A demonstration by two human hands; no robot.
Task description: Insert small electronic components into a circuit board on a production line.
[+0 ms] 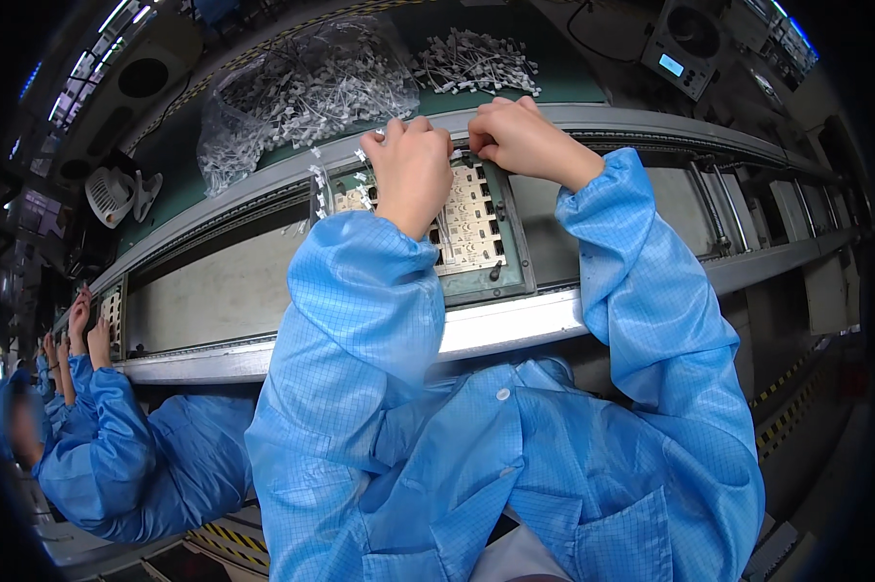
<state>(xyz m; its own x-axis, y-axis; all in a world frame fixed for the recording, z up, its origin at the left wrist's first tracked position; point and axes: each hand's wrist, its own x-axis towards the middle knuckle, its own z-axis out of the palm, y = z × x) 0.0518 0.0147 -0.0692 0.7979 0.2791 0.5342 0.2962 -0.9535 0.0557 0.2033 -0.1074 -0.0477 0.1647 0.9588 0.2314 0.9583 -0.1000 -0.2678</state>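
Clear plastic formed the bag [226,160] that we saw beyond our left hand [413,179] and off to its left; it was heaped with white connector leads [311,82], their thin wires tangled together. A loose pile of the same kind of leads [476,63] lay on the green tabletop [563,68], beyond our right hand [525,136] and a little to its left. Below our hands, a green fixture [471,285] with dark pegs held a pale circuit-board panel [476,228], and the fixture sat between the metal rails of the conveyor [515,322].

The panel lay flat, partly under our left hand and sleeve. Its notched right edge faced the side of our right hand and ran away from us. The long axis seemed to lie from side to side, along the conveyor, but with so much covered we could not be sure.

We had the left fingers curled in close over the panel's far part, and could not tell whether they gripped anything. Our right fingers were bunched narrow by its far right corner; what they held, if anything, was hidden. Just left of our left hand, several white-tipped wires [319,179] stood up.
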